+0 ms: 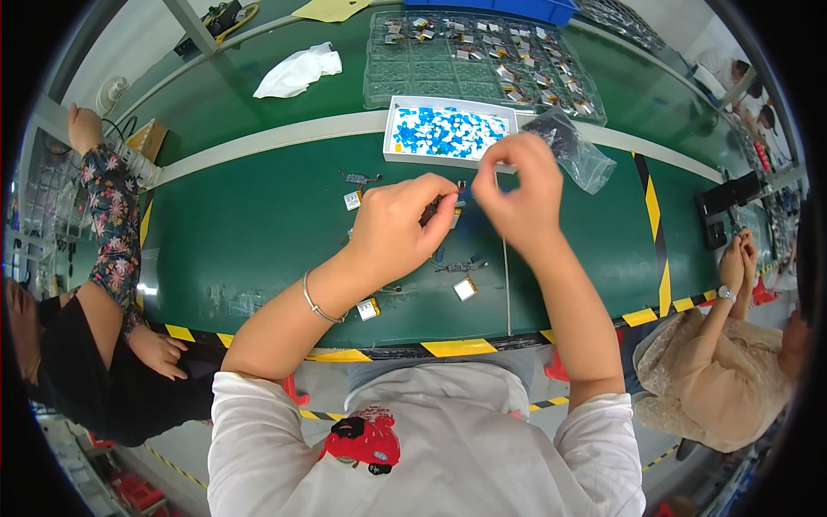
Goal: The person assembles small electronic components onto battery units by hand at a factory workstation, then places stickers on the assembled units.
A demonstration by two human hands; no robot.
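My left hand pinches a small dark electronic part, mostly covered by the fingers, above the green table. Just to its right, my right hand has thumb and forefinger pressed together; whatever they hold is too small to make out. Around and below the hands lie several small silver battery cells, one cell near the front and another cell left of my left hand. Thin blue circuit boards with wires lie beside them, such as one board behind my left wrist.
Beyond my hands stands a white box of small blue and white pieces. A clear bag of dark parts lies beside it. Behind is a clear compartment tray holding battery assemblies, with a white cloth to its left. Co-workers sit on both sides.
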